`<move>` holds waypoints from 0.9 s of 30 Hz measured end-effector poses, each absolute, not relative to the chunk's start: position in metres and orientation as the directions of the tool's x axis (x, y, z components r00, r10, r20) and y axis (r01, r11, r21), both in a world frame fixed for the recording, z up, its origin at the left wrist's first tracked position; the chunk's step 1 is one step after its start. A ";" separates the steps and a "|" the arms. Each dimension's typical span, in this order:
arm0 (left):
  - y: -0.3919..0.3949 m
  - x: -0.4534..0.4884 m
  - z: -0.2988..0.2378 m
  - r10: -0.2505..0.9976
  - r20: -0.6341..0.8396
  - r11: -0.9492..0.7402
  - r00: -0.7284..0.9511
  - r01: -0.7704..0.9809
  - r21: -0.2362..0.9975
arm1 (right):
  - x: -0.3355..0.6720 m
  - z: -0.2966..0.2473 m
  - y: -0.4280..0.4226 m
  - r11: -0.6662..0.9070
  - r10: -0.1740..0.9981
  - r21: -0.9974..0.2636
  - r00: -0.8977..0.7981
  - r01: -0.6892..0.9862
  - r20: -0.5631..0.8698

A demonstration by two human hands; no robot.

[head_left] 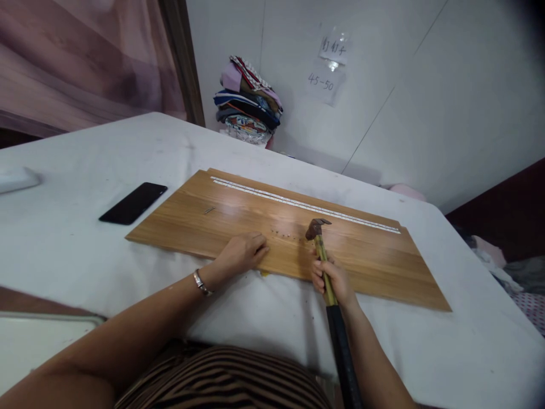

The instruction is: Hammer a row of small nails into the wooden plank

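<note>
A long wooden board (238, 213) lies on the white table (85, 227). My right hand (331, 282) is closed round a claw hammer (317, 229) whose head hangs just above the board. A short row of small nails (281, 233) stands in the wood left of the hammer head. My left hand (242, 253) rests on the board's near edge with its fingers curled and pressed together; whether it holds anything is hidden. A bracelet sits on that wrist. One loose nail (209, 211) lies further left on the board.
A thin pale strip (304, 204) runs along the board's far edge. A black phone (133, 203) lies on the table left of the board. A pile of folded cloth (249, 102) leans against the white wall. A white object (17, 179) sits at the far left.
</note>
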State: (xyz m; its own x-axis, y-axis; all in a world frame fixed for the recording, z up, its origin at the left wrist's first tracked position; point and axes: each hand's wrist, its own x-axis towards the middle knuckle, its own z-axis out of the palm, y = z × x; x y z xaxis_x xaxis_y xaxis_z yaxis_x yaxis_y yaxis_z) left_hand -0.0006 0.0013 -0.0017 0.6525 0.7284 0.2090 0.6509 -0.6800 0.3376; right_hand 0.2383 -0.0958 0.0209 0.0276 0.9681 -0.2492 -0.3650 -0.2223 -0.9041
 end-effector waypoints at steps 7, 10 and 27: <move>0.002 -0.001 -0.005 0.735 0.210 -0.673 0.645 0.653 0.348 | 0.239 0.019 -0.095 -0.230 0.969 -0.887 -0.004 -0.400 -0.249; 0.002 -0.001 -0.005 0.734 0.217 -0.673 0.644 0.648 0.356 | 0.240 0.019 -0.096 -0.224 0.970 -0.892 -0.004 -0.393 -0.243; 0.001 0.000 0.000 0.736 0.195 -0.671 0.648 0.662 0.333 | 0.239 0.020 -0.095 -0.241 0.965 -0.894 0.006 -0.379 -0.262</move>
